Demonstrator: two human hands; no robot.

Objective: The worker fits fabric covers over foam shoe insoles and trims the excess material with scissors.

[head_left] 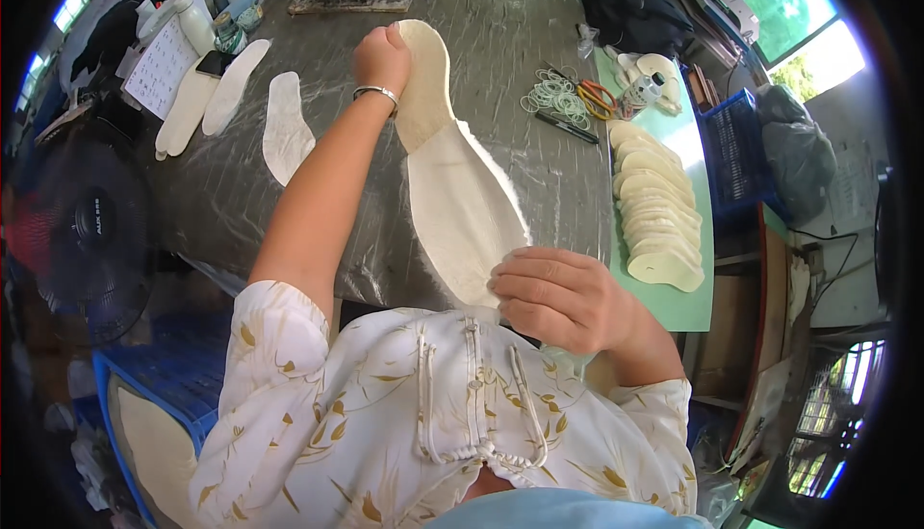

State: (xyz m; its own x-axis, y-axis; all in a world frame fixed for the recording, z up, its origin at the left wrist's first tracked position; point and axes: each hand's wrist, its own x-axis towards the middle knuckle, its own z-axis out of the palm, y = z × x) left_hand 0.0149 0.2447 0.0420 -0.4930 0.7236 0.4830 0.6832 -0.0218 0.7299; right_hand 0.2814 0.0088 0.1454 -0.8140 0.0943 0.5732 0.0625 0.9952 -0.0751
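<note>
A long cream shoe insole (462,206) with a fuzzy edge is stretched between my hands, over the dark table (525,67). A tanner layer covers its far half. My left hand (383,59), with a bracelet at the wrist, is closed around the insole's far end at the left edge. At the near end, close to my body, my right hand (563,298) pinches the insole between thumb and bent fingers; the thumb is mostly hidden. Left of my left forearm lies a loose insole (286,125), partly covered by the arm. Two more insoles (236,86) lie farther left.
On the right, a green board (698,274) bears a fanned row of cream insole pieces (659,206). Orange-handled scissors (599,99), tangled pale bands (551,98) and a black pen (566,127) lie nearby. A fan (82,226) and a blue crate (159,361) stand at left.
</note>
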